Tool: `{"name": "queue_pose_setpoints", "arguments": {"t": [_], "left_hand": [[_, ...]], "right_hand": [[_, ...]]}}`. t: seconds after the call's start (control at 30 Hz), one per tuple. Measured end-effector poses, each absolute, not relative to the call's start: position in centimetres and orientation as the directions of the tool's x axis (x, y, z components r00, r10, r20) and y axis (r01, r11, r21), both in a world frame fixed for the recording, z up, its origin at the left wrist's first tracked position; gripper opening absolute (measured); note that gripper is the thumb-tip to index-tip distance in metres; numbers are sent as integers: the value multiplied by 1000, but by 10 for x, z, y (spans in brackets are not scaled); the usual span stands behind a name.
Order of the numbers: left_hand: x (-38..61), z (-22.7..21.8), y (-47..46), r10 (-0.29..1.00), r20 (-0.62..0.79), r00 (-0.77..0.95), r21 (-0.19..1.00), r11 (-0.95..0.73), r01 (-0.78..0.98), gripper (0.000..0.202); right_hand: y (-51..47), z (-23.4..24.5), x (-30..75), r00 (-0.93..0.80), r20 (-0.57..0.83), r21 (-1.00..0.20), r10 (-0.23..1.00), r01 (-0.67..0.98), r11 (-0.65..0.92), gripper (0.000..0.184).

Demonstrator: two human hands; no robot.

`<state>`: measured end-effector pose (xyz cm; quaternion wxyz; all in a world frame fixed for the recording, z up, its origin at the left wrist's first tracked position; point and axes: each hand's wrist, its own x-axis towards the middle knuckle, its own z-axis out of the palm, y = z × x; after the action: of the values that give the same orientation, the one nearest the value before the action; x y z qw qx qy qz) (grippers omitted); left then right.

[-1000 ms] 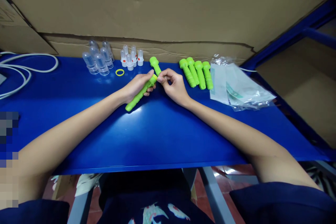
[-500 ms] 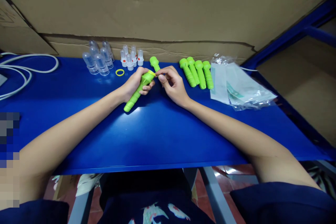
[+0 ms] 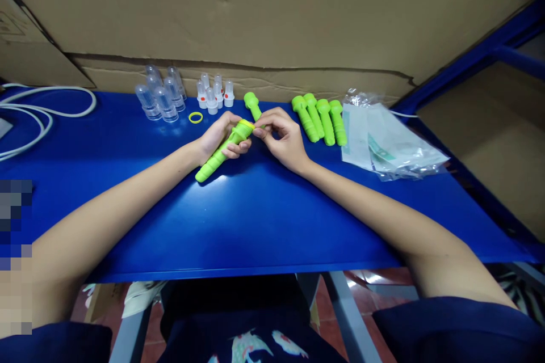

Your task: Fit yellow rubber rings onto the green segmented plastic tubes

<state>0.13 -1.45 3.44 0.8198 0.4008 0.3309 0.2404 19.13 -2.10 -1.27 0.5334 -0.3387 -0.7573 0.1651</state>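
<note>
And here the left hand [image 3: 213, 139] is gripping a lime-green tube [image 3: 216, 160], its fingers wrapping around the wider end, the narrow end pointing down and leftward above the worktop [image 3: 213, 232]. A yellow band [image 3: 248, 123] is sitting at the rim of that wide end, and the right hand [image 3: 289, 144] is working right beside it, thumb and forefinger coming together at the rim's edge; whether they are pinching the band or merely pressing it, the view isn't showing. Now the change: over the last half second the tube is tilting in the left hand's grip, its narrow end swinging slightly further left, while the right hand is staying almost in place. That seems to be presenting the band to the right fingertips at a new angle, and the fitting, by the look of it, is still going on. Behind the hands another green tube [image 3: 251, 100] is lying, with a loose yellow ring [image 3: 196, 122] resting to its left, near a cluster of white-based pieces [image 3: 212, 103]. Clear caps [image 3: 166, 105] are standing further left, while four green tubes [image 3: 326, 125] are lying side by side, plastic bags [image 3: 387, 142] spreading just beyond them
</note>
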Motion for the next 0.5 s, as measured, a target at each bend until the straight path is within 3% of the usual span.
{"name": "queue_pose_setpoints", "arguments": {"t": [0.5], "left_hand": [[13, 29, -20, 737, -297, 607, 827, 516, -223, 45]], "right_hand": [[-26, -8, 189, -156, 740, -548, 654, 424, 721, 38]]}}
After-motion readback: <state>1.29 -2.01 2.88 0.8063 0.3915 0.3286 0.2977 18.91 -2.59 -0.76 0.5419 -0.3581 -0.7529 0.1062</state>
